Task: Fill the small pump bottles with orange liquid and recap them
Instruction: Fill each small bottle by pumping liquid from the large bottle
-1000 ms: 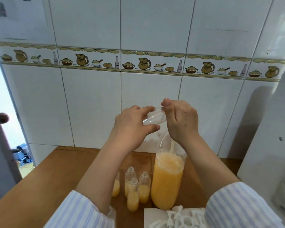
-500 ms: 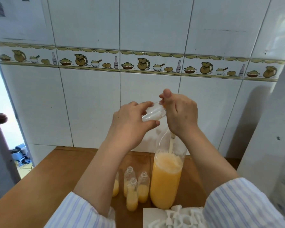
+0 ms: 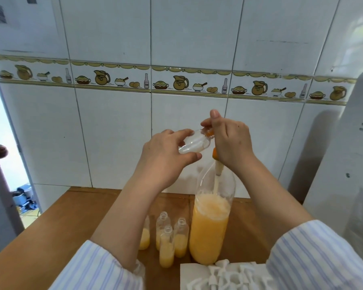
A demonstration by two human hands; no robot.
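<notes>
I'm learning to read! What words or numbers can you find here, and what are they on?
"XO": on the little painted bottles in the wall tile border, small but just legible.
Small bottles, big bottle, white pump caps: no labels or writing.

Wooden bench (image 3: 67,231) lies open at left; small bottles (image 3: 166,239), tall orange bottle (image 3: 208,231) and white pump caps (image 3: 224,277) crowd its centre; white appliance (image 3: 348,185) blocks right.

Home kitchen: white wall tiles (image 3: 113,130) w/ jug-and-pie border (image 3: 105,78), wooden counter (image 3: 76,216).
</notes>
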